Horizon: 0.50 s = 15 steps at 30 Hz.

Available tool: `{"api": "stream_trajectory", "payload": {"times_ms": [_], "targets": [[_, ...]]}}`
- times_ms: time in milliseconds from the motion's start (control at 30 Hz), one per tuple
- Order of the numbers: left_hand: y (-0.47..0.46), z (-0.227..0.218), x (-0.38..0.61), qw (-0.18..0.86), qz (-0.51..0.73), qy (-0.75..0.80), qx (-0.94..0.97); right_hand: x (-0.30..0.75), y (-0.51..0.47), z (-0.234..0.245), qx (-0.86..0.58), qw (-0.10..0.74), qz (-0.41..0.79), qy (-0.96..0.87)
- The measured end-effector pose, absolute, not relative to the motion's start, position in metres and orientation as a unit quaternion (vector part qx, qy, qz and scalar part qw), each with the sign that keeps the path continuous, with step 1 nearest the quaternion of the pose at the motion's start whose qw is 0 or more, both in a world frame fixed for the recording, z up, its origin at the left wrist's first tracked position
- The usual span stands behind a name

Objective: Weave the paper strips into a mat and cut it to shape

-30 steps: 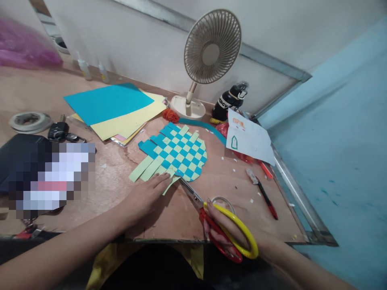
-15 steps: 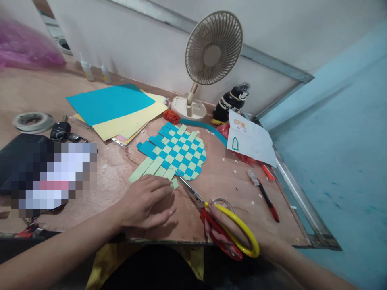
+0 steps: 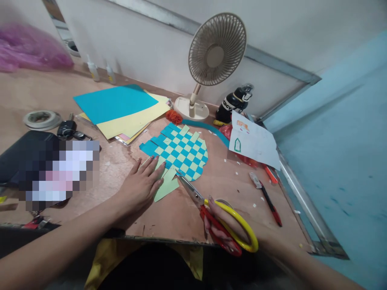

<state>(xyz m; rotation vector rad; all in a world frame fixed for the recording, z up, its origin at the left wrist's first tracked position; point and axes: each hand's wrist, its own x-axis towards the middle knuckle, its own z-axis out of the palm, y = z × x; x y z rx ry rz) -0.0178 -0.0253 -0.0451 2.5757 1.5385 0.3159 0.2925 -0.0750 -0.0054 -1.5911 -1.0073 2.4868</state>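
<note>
A woven paper mat [image 3: 183, 150] in blue and pale green checks lies on the table, its right side cut to a curve and loose strips sticking out at the left and front. My left hand [image 3: 144, 181] lies flat with fingers spread over the pale green strips [image 3: 166, 187] at the mat's near left. Gripped in my right hand [image 3: 222, 219] is a pair of scissors [image 3: 195, 192] with one yellow and one red handle. The scissor tips touch the mat's front edge; the blades look nearly closed.
Blue and yellow paper sheets [image 3: 117, 104] lie behind, with a fan [image 3: 213, 56] and black bottle [image 3: 231, 105] near the wall. At right are a drawing [image 3: 255, 141] and a red-black pen [image 3: 269, 201]. Tape rolls [image 3: 42, 121], a car key [image 3: 67, 129] and a dark case [image 3: 27, 157] sit left.
My left hand has moved left and forward and flattened onto the strips, uncovering more of the pale green ends. The scissors stay at the mat's front edge in my right hand.
</note>
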Motion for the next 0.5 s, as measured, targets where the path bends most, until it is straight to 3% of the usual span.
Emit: {"api": "stream_trajectory", "payload": {"times_ms": [100, 333, 500], "targets": [[-0.026, -0.044, -0.018, 0.062, 0.1, 0.509, 0.853, 0.297, -0.074, -0.01, -0.511, 0.009, 0.798, -0.318], [-0.027, -0.046, -0.017, 0.046, 0.094, 0.514, 0.851, 0.312, -0.045, -0.035, -0.331, -0.111, 0.901, -0.257], [-0.027, -0.047, -0.017, 0.043, 0.08, 0.514, 0.853, 0.313, -0.044, -0.044, -0.256, -0.14, 0.923, -0.25]]}}
